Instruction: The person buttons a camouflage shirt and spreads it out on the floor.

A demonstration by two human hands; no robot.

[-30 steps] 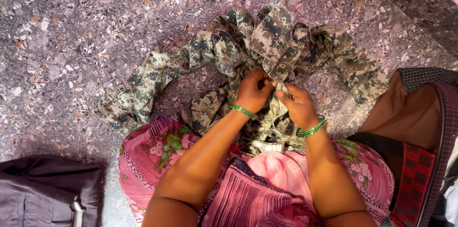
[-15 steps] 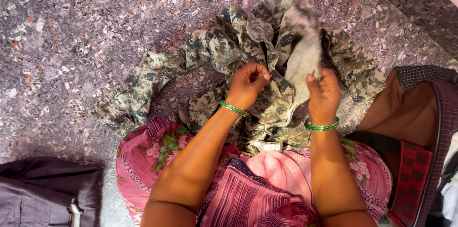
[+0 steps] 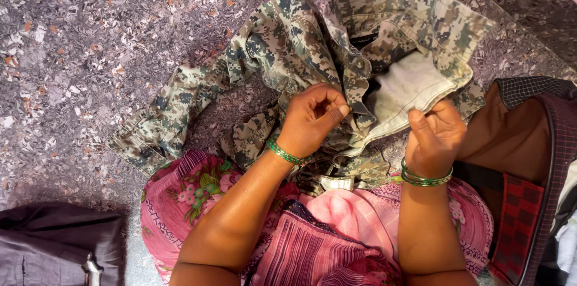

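Jacket point(image 3: 288, 45): now spread open, pale lining showing
Left hand point(image 3: 312, 119): pinching button placket
Right hand point(image 3: 436, 135): has pulled front edge aside

A single head-worn camera looks almost straight down from close above the wearer's lap, onto a speckled stone floor point(image 3: 90, 39). Both forearms enter from the bottom edge, and the left hand point(image 3: 312, 120) and right hand point(image 3: 436, 135) sit near the centre of the frame on a camouflage garment point(image 3: 288, 45). No second view shares the scene.
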